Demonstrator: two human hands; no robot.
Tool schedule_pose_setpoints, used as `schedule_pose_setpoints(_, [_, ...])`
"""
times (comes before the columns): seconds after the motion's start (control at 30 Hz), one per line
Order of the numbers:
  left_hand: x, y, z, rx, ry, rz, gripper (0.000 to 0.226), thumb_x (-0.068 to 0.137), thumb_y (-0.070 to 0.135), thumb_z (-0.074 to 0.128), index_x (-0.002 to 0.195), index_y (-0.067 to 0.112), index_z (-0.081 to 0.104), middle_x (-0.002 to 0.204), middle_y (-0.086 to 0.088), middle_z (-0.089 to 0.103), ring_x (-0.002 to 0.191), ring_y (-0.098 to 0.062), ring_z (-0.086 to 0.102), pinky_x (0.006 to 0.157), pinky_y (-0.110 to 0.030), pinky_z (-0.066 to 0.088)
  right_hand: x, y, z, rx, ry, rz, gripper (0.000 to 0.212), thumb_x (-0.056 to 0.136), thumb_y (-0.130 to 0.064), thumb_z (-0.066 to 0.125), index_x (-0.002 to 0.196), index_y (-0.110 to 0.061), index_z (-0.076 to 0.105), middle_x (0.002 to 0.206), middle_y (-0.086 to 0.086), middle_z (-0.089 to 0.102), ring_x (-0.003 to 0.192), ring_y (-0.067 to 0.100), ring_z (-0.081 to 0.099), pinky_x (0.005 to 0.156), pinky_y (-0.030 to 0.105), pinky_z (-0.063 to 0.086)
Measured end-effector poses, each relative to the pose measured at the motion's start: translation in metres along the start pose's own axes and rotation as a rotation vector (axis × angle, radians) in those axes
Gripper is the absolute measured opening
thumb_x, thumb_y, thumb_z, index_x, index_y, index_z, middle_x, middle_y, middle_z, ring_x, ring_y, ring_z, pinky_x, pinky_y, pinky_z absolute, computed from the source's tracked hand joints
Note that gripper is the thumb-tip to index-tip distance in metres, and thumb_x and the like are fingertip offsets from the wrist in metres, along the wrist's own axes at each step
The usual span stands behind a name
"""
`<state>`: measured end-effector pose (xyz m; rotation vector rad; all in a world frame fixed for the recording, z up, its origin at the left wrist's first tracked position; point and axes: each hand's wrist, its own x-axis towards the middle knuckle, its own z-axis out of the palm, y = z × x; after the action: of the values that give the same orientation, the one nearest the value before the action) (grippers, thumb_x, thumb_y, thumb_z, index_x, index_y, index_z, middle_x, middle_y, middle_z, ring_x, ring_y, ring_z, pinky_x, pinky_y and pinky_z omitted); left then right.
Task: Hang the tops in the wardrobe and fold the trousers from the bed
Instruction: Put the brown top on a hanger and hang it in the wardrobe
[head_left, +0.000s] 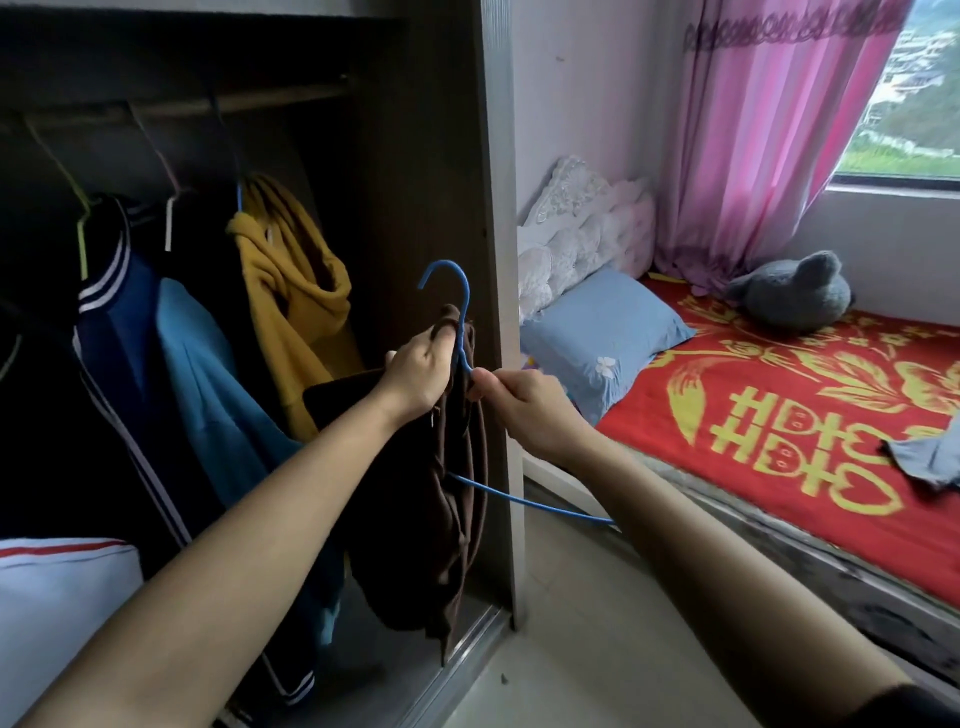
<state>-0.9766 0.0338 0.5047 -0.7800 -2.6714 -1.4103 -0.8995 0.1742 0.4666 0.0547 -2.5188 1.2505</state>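
Note:
A dark brown top (441, 519) hangs in folds in front of the open wardrobe (426, 156). My left hand (418, 371) grips its neck area where a blue wire hanger (457, 301) comes out, hook upward. My right hand (524, 410) pinches the hanger just below the hook, and the hanger's lower bar runs out to the right under my forearm. Inside, a mustard hoodie (291, 291), a light blue garment (208, 374) and a navy striped jacket (114, 332) hang from the rail (249, 101). A grey-blue garment (930, 457) lies on the bed.
The bed (779, 415) with a red and gold cover stands right of the wardrobe's side panel (501, 260). On it lie a blue pillow (602, 338) and a grey plush toy (795, 296). Pink curtains (753, 130) hang by the window. A white bundle (57, 613) sits low inside the wardrobe.

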Motion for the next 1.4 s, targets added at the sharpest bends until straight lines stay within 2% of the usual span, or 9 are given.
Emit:
schedule_pose_setpoints(0.1, [0.007, -0.012, -0.005, -0.032, -0.020, -0.050, 0.043, 0.102, 0.043, 0.021, 0.092, 0.028, 0.059, 0.098, 0.004, 0.063, 0.109, -0.024, 0.057, 0.109, -0.051, 0.033, -0.005, 0.011, 0.007, -0.184, 0.304, -0.100, 0.033, 0.098, -0.051, 0.049, 0.110, -0.025, 0.066, 0.093, -0.011, 0.058, 0.081, 0.000, 0.055, 0.069, 0.019, 0.040])
schedule_pose_setpoints(0.23, [0.012, -0.026, -0.014, -0.029, 0.089, -0.067, 0.042, 0.092, 0.044, 0.022, 0.086, 0.023, 0.058, 0.089, 0.009, 0.060, 0.098, -0.020, 0.056, 0.087, -0.032, 0.040, -0.021, 0.020, 0.013, -0.413, 0.666, -0.540, 0.016, 0.095, -0.028, 0.058, 0.107, -0.021, 0.067, 0.101, 0.002, 0.056, 0.089, 0.018, 0.054, 0.075, 0.030, 0.039])
schedule_pose_setpoints(0.33, [0.017, -0.029, -0.020, -0.123, 0.021, -0.151, 0.063, 0.088, 0.074, 0.027, 0.101, 0.026, 0.067, 0.099, 0.012, 0.064, 0.100, -0.005, 0.058, 0.086, -0.019, 0.039, -0.027, 0.028, 0.027, -0.286, 0.345, -0.599, 0.017, 0.096, -0.026, 0.057, 0.105, -0.018, 0.069, 0.096, 0.000, 0.059, 0.081, 0.016, 0.059, 0.065, 0.031, 0.049])
schedule_pose_setpoints(0.47, [0.025, -0.031, -0.016, -0.057, 0.088, -0.159, 0.057, 0.094, 0.064, 0.038, 0.060, 0.021, 0.051, 0.050, 0.013, 0.054, 0.051, -0.003, 0.054, 0.054, -0.022, 0.039, -0.023, 0.035, 0.047, -0.237, 0.046, -0.285, 0.042, 0.098, -0.047, 0.050, 0.132, -0.024, 0.055, 0.112, -0.007, 0.057, 0.093, 0.005, 0.060, 0.076, 0.031, 0.055])
schedule_pose_setpoints(0.63, [0.030, -0.033, -0.009, -0.077, 0.071, -0.064, 0.051, 0.099, 0.053, 0.040, 0.074, 0.013, 0.059, 0.062, 0.007, 0.057, 0.052, 0.004, 0.055, 0.047, -0.005, 0.038, -0.004, 0.031, 0.060, -0.109, -0.023, -0.198, 0.050, 0.096, -0.049, 0.052, 0.141, -0.030, 0.042, 0.118, -0.010, 0.053, 0.103, 0.004, 0.056, 0.082, 0.025, 0.052])
schedule_pose_setpoints(0.87, [0.032, -0.043, -0.012, -0.078, 0.037, -0.059, 0.046, 0.098, 0.052, 0.041, 0.067, 0.021, 0.055, 0.059, 0.012, 0.058, 0.060, -0.002, 0.058, 0.063, -0.026, 0.042, -0.002, 0.024, 0.063, 0.061, 0.026, -0.351, 0.016, 0.078, -0.027, 0.072, 0.082, -0.019, 0.057, 0.080, -0.009, 0.052, 0.070, 0.013, 0.054, 0.056, 0.029, 0.046])
schedule_pose_setpoints(1.0, [0.035, -0.047, -0.018, -0.126, 0.093, -0.058, 0.041, 0.094, 0.048, 0.045, 0.064, 0.023, 0.054, 0.063, 0.009, 0.056, 0.068, -0.015, 0.056, 0.069, -0.032, 0.043, -0.006, 0.024, 0.052, 0.135, -0.083, -0.301, 0.019, 0.079, -0.032, 0.073, 0.086, -0.020, 0.060, 0.074, -0.005, 0.062, 0.068, 0.016, 0.061, 0.059, 0.037, 0.050])
schedule_pose_setpoints(1.2, [0.045, -0.053, -0.024, -0.041, 0.195, -0.031, 0.043, 0.099, 0.053, 0.040, 0.069, 0.024, 0.052, 0.067, 0.010, 0.055, 0.068, -0.009, 0.054, 0.066, -0.029, 0.041, -0.004, 0.028, 0.041, -0.520, -0.340, -0.518, 0.022, 0.088, -0.038, 0.059, 0.108, -0.030, 0.057, 0.082, -0.009, 0.065, 0.071, 0.011, 0.064, 0.059, 0.030, 0.053])
schedule_pose_setpoints(1.4, [0.051, -0.057, -0.040, 0.009, 0.321, -0.054, 0.043, 0.099, 0.057, 0.037, 0.075, 0.026, 0.054, 0.068, 0.009, 0.057, 0.063, 0.003, 0.055, 0.052, -0.006, 0.037, 0.008, 0.031, 0.030, -0.296, -0.346, -0.385, 0.030, 0.084, -0.035, 0.077, 0.111, -0.025, 0.067, 0.089, -0.016, 0.066, 0.071, -0.009, 0.057, 0.064, 0.005, 0.047])
